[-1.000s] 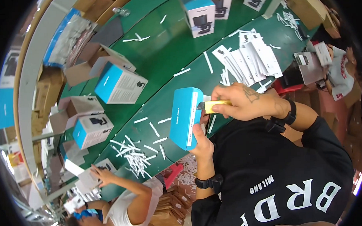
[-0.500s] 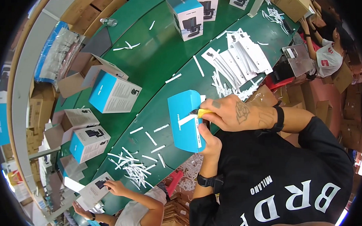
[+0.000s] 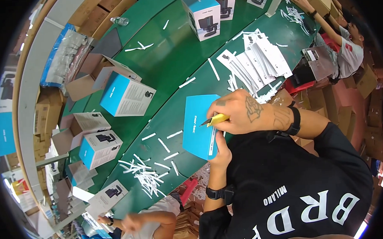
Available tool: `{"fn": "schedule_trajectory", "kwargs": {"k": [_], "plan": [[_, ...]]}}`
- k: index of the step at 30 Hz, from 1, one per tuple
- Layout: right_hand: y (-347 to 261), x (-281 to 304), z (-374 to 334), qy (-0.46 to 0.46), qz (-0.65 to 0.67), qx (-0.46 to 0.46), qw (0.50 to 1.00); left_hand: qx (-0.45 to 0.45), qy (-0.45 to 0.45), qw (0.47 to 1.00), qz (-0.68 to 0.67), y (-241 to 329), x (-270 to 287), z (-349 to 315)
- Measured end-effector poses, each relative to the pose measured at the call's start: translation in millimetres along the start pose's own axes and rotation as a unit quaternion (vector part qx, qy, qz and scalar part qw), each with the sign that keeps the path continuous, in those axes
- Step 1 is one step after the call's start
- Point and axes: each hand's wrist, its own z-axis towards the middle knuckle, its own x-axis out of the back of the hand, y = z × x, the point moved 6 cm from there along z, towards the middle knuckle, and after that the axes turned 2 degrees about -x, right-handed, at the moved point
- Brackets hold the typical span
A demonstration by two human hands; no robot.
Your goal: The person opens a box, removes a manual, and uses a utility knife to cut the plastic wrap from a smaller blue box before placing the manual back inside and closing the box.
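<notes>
A flat-looking blue carton (image 3: 194, 138) with white lettering and a white strip along its right edge is held above the green table. My left hand (image 3: 221, 154) grips its lower right edge, thumb on the white strip. My right hand (image 3: 244, 113) is closed round a yellow utility knife (image 3: 219, 118), whose dark blade points left over the blue face. Whether the blade touches the carton I cannot tell. The carton's underside and most of my left fingers are hidden.
White paper strips (image 3: 149, 182) lie heaped on the green table (image 3: 165, 95). A stack of white printed sleeves (image 3: 257, 62) is beyond my right hand. Blue-and-white boxes (image 3: 134, 100) stand left and far. Co-workers' hands (image 3: 132, 222) are lower left and upper right (image 3: 301, 2).
The white strip lying across the blue face by the blade is gone from there. The knife now shows more fully, its blade bare. At lower left, the co-worker's hand has left the printed box.
</notes>
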Motion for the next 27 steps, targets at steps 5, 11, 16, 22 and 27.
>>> {"fn": "schedule_trajectory", "kwargs": {"k": [5,11,16,22,27], "plan": [[14,22,-9,0.007,0.314,-0.115,0.942,-0.004,0.008,1.0,0.017,7,20,13],[150,37,-49,-0.01,-0.013,-0.272,0.962,0.136,0.119,0.977,-0.113,31,24,19],[56,17,14,-0.174,0.218,-0.1,0.955,0.201,0.185,0.961,-0.035,36,40,-11],[45,-25,46,-0.199,0.152,0.145,0.957,0.083,0.164,0.955,0.231,63,44,-8],[67,-41,29,-0.204,0.133,0.046,0.969,0.041,0.006,0.931,0.363,73,15,-8]]}}
